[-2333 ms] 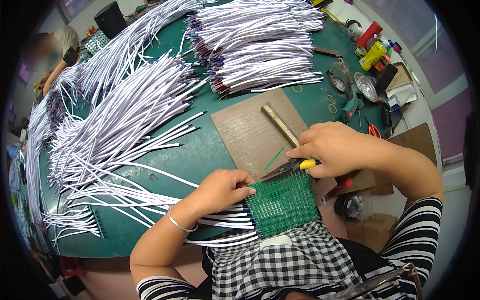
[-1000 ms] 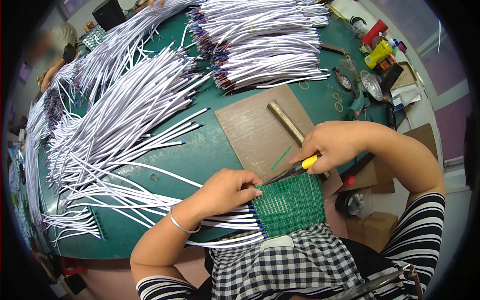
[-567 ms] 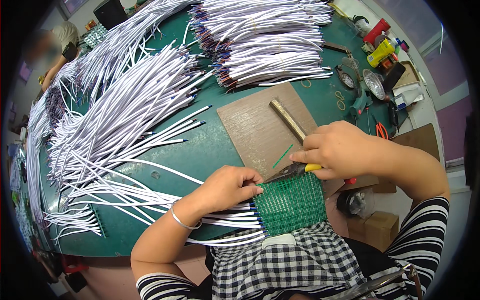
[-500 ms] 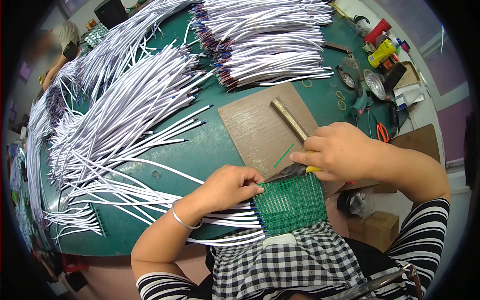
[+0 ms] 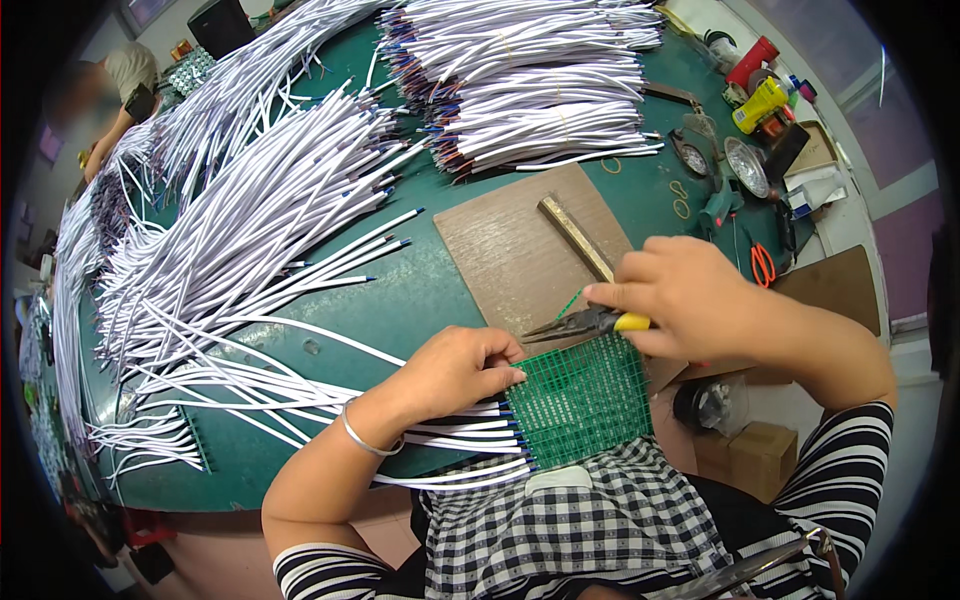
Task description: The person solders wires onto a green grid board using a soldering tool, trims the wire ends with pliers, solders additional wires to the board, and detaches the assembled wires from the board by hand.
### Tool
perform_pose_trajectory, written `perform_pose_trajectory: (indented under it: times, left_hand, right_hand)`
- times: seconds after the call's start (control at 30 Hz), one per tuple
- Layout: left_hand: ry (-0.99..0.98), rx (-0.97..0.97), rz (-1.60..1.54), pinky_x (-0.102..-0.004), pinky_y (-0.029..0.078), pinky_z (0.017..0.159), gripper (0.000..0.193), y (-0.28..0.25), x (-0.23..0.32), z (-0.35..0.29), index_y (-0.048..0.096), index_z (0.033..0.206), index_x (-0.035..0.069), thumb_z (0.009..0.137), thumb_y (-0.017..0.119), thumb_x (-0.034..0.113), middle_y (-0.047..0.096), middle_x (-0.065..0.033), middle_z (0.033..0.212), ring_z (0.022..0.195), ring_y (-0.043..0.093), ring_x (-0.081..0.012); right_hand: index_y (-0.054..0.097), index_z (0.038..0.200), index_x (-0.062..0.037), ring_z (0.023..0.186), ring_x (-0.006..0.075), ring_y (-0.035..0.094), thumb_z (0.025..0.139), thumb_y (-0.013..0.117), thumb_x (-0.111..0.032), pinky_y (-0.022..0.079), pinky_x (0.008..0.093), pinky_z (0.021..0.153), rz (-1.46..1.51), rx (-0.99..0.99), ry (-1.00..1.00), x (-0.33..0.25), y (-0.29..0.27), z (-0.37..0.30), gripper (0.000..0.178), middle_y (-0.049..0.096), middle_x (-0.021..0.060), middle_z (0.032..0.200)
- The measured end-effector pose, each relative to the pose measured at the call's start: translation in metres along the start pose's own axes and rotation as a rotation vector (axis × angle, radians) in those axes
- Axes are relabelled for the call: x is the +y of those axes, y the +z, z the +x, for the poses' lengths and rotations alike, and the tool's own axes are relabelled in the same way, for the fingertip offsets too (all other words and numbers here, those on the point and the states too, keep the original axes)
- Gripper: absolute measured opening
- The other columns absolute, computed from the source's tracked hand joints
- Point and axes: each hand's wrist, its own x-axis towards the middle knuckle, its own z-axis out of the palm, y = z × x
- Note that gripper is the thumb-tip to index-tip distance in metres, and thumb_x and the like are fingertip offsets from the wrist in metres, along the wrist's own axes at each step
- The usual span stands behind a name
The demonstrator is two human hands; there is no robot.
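My left hand (image 5: 465, 370) pinches the upper left corner of a green gridded circuit board panel (image 5: 580, 400) between thumb and fingers. White cables (image 5: 465, 440) with blue ends meet the panel's left edge. My right hand (image 5: 680, 300) grips dark-jawed pliers (image 5: 575, 328) with a yellow handle, and the jaws lie along the panel's top edge. I cannot make out whether the jaws touch the panel. A thin green strip (image 5: 569, 304) shows beside my right fingertips, above the jaws. The panel's lower edge is against my checked apron (image 5: 560, 520).
Beyond the panel, a brass-coloured bar (image 5: 575, 238) lies on a brown board (image 5: 490, 240). Bundles of white cables (image 5: 550, 90) cover much of the green table (image 5: 370, 310). Orange-handled scissors (image 5: 763, 265) and a yellow bottle (image 5: 762, 106) are at the right. Another person's arm (image 5: 108, 145) shows far left.
My right hand has shifted slightly up, and the pliers' jaws have lifted off the panel's top edge area, showing more clearly. The green strip is now partly covered. My left hand holds its place.
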Motion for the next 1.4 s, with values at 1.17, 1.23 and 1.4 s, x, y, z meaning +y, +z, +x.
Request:
perform_pose_trajectory:
  times: [1.17,1.23,1.4]
  left_hand:
    - [0.031,-0.003,0.004,-0.0234,0.044,0.059,0.013,0.000,-0.002,-0.001,0.064,0.088,0.002,0.081,0.066,0.012,0.062,-0.0022,0.071,0.063,0.054,-0.0080]
    - [0.001,-0.018,-0.007,-0.0229,0.044,0.060,0.012,0.000,-0.001,0.000,0.064,0.089,0.002,0.082,0.066,0.011,0.062,-0.0017,0.071,0.064,0.054,-0.0074]
    - [-0.022,-0.030,-0.045,-0.0219,0.044,0.060,0.012,-0.001,-0.002,0.001,0.064,0.090,0.002,0.082,0.066,0.011,0.062,-0.0011,0.071,0.064,0.053,-0.0062]
  right_hand:
    - [0.066,0.109,-0.0132,0.091,0.0258,0.062,0.070,0.061,-0.024,0.050,0.0377,0.075,0.370,-0.496,0.113,0.016,-0.007,0.022,0.041,0.064,0.0089,0.096]
    - [0.066,0.108,-0.0139,0.089,0.0253,0.062,0.070,0.062,-0.024,0.050,0.0375,0.073,0.344,-0.455,0.102,0.013,-0.004,0.016,0.039,0.064,0.0076,0.094]
    - [0.066,0.104,-0.0176,0.075,0.0193,0.058,0.068,0.068,-0.026,0.048,0.0334,0.063,0.075,-0.142,-0.034,0.002,0.000,0.004,0.037,0.057,-0.0007,0.080]
